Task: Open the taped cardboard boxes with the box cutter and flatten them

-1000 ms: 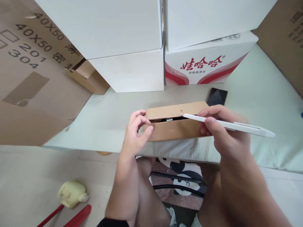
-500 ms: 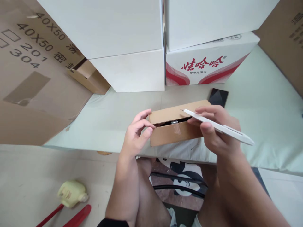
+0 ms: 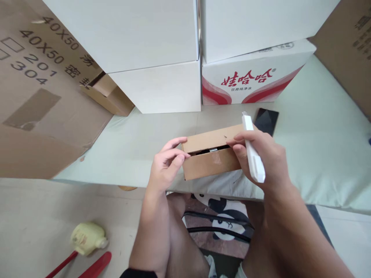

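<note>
a brown carton (image 3: 213, 165) gapes narrowly beside a slanted white cutter (image 3: 254, 159).

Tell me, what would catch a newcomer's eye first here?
Probably the small cardboard box near the middle, with a dark gap across it: the left hand touches its left end, while the right hand, holding a slim white tool, is at the other. Behind it, the white carton with bold red lettering stands out, as does the pale yellow bottle at lower left.

Phone (image 3: 266, 120) narrows the gap between carton (image 3: 210, 166) and printed box (image 3: 246, 88).
</note>
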Motion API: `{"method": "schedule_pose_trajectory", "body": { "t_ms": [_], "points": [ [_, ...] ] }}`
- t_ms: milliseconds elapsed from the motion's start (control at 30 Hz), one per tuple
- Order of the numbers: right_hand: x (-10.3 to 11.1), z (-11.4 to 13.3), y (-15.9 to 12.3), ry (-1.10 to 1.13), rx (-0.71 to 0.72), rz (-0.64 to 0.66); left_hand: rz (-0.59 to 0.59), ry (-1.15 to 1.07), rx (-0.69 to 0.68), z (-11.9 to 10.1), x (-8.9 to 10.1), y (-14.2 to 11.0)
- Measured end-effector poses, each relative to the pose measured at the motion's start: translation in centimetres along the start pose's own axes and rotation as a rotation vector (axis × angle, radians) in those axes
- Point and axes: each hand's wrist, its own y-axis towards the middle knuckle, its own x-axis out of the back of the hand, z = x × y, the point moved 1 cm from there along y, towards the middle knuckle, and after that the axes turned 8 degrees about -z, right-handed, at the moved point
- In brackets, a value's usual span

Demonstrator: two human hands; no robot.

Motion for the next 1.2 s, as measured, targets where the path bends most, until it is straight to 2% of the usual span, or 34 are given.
{"method": "schedule_pose_trajectory", "body": {
  "t_ms": [133,367,567,900,1067,1200],
  "points": [
    [-0.2,0.1,0.2,-0.054,0.163,-0.024,-0.018,-0.061,0.002,0.4,0.0,-0.1],
    [-0.1,0.7,0.4,-0.080,0.233,0.030,-0.030,-0.122,0.004,0.9,-0.1,-0.2],
    [0.2,0.8,0.5,-0.116,0.242,-0.023,-0.038,-0.057,-0.013,0.1,-0.3,-0.2],
    [0.6,1.2,0.4,-0.112,0.247,-0.093,0.047,0.114,-0.016,-0.3,-0.4,0.0],
    [0.0,0.6,0.1,-0.138,0.219,-0.073,0.057,0.126,-0.021,-0.2,-0.3,0.1],
    [-0.5,0.1,0.0,-0.185,0.181,-0.002,0.061,0.118,-0.002,-0.1,-0.4,0.1]
  ]
}}
